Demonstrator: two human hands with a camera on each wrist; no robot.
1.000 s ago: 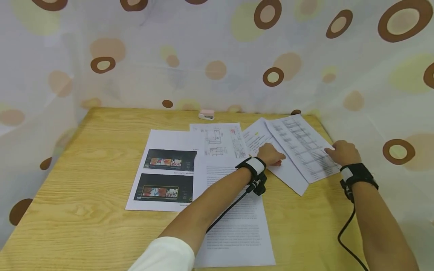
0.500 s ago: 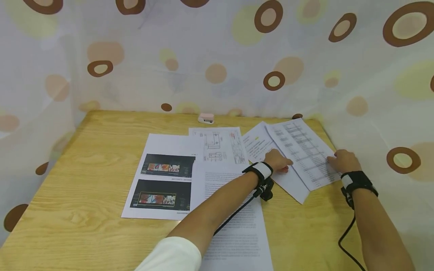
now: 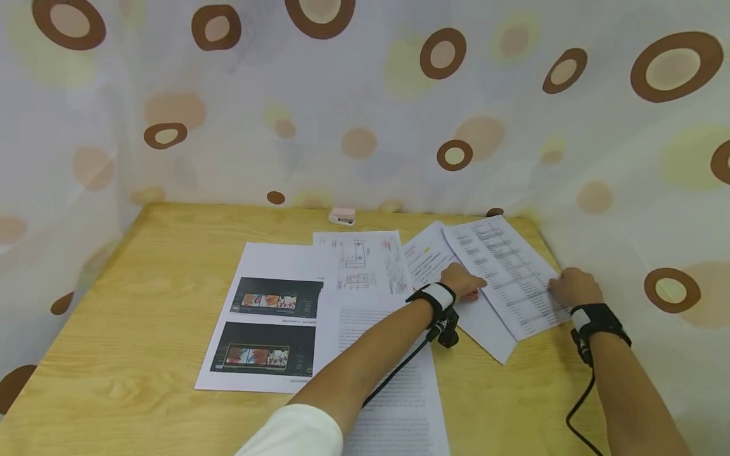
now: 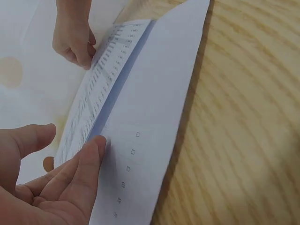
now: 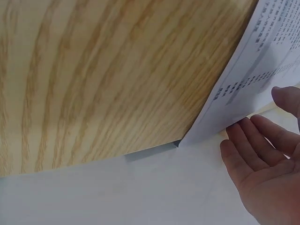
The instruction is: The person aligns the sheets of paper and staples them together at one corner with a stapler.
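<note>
head view tilted up a little since 1.0 s ago: more curtain at top, the table (image 3: pixel 142 329) and everything on it sits lower in frame. the long text sheet (image 3: pixel 393 380) is cut off sooner at the bottom edge.

left hand (image 3: pixel 463 283) shifted slightly toward the table-printed sheet (image 3: pixel 507 272), fingertips now at its left edge, on the sheet beneath (image 3: pixel 485 316).

right hand (image 3: pixel 573 286) drew in a little at the right edge of the table-printed sheet; that edge now looks lifted off the wood in the right wrist view.
</note>
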